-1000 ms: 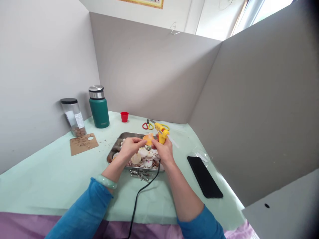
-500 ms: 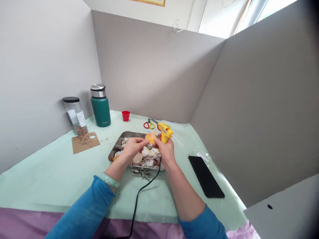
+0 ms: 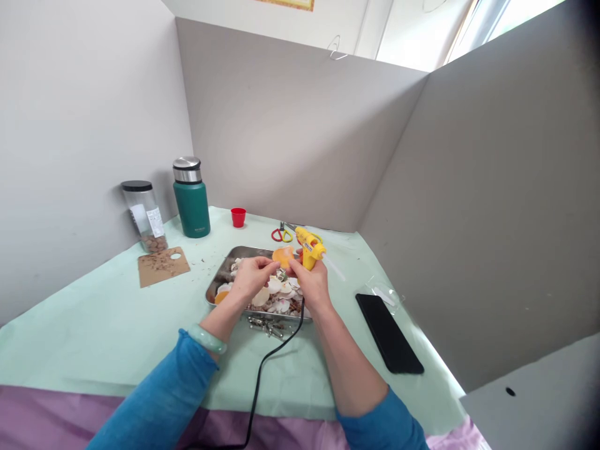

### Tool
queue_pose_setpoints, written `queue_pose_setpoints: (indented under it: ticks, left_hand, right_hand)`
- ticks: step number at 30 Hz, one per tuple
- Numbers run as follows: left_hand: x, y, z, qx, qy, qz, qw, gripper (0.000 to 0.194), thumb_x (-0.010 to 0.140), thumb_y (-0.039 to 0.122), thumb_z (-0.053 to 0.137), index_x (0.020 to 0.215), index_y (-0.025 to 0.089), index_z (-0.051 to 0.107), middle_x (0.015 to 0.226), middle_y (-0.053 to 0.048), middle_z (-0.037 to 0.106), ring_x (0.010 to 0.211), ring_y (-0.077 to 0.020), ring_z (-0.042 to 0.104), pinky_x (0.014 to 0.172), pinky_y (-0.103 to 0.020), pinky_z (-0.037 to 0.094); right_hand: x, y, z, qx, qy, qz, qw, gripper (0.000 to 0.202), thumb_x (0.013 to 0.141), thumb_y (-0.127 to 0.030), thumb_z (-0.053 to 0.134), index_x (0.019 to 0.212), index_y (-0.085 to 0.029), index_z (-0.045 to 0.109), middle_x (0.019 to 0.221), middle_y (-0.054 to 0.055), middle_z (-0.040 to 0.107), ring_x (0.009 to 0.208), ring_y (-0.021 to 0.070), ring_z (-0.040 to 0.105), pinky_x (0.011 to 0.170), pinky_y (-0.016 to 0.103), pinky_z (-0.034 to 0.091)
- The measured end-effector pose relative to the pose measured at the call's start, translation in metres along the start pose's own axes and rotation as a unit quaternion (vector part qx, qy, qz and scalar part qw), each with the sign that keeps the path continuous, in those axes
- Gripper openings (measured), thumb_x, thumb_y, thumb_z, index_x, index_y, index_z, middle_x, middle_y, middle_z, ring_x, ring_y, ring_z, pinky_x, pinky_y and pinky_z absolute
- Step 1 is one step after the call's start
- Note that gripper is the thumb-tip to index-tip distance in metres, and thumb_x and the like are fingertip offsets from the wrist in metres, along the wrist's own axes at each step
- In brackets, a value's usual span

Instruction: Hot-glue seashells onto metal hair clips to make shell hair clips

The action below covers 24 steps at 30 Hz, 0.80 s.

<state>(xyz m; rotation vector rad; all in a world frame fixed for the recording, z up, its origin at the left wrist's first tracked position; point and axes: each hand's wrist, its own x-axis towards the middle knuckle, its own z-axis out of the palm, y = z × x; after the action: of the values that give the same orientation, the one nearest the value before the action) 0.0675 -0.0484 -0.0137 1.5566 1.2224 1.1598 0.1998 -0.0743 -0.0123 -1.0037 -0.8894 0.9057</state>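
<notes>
My right hand [image 3: 313, 282] is closed around the handle of a yellow hot glue gun [image 3: 310, 247], whose black cord runs down toward me. Its thumb and finger also touch the edge of an orange seashell [image 3: 283, 256]. From the other side, my left hand [image 3: 255, 275] pinches with thumb and fingertips at the shell's lower left edge. Both hands are raised over a metal tray [image 3: 216, 275] filled with white and brownish shells [image 3: 281, 289]. Whatever else lies between the left fingertips is too small to make out.
Metal clips [image 3: 269, 326] lie at the tray's near edge, and a black phone [image 3: 389, 334] rests to the right. Scissors [image 3: 282, 235] and a red cup [image 3: 238, 217] are behind. At left stand a green bottle [image 3: 192, 209], a clear jar [image 3: 149, 219] and a brown board [image 3: 162, 269].
The view has shifted very slightly. Both hands hold nearly the same pose around the orange shell, with the glue gun still in the right hand.
</notes>
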Motion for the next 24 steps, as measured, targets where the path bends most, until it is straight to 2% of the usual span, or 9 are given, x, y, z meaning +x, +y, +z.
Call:
queue_pose_setpoints:
  ticks: [5,12,20,24]
  left_hand:
    - [-0.0011,0.004,-0.0006,0.021,0.042,0.015,0.999,0.03,0.067,0.042,0.063,0.069,0.013,0.068,0.057,-0.001,0.062,0.043,-0.0094,0.047,0.045,-0.022,0.038]
    - [-0.0013,0.0043,-0.0008,-0.016,-0.022,0.035,0.999,0.027,0.068,0.038,0.064,0.077,0.013,0.069,0.065,-0.001,0.065,0.048,-0.01,0.052,0.049,-0.021,0.041]
    - [0.0004,-0.001,-0.0011,-0.052,-0.046,0.019,0.997,0.032,0.062,0.039,0.071,0.078,0.012,0.068,0.066,-0.002,0.063,0.047,-0.0091,0.051,0.048,-0.022,0.043]
    - [0.0018,-0.0032,-0.0017,-0.07,-0.049,0.015,0.996,0.032,0.068,0.043,0.066,0.076,0.013,0.067,0.059,0.0,0.06,0.046,-0.0079,0.047,0.046,-0.021,0.041]
  right_hand:
    - [0.0015,0.001,-0.0001,-0.006,0.009,0.01,1.0,0.033,0.061,-0.019,0.068,0.092,-0.016,0.059,0.064,-0.004,0.063,0.057,0.0141,0.064,0.06,0.027,0.055]
    - [0.0013,-0.0031,-0.0012,0.021,0.033,0.028,0.999,0.033,0.061,-0.019,0.068,0.091,-0.015,0.055,0.064,-0.003,0.063,0.054,0.0128,0.063,0.057,0.026,0.056]
    - [0.0002,-0.0029,0.0004,0.019,0.023,0.023,0.999,0.034,0.061,-0.019,0.067,0.093,-0.015,0.056,0.067,-0.004,0.063,0.055,0.0122,0.063,0.059,0.026,0.056]
    - [-0.0011,-0.0008,0.0014,0.009,0.006,0.012,1.0,0.035,0.062,-0.02,0.066,0.095,-0.015,0.057,0.068,-0.004,0.064,0.058,0.0142,0.065,0.062,0.028,0.056]
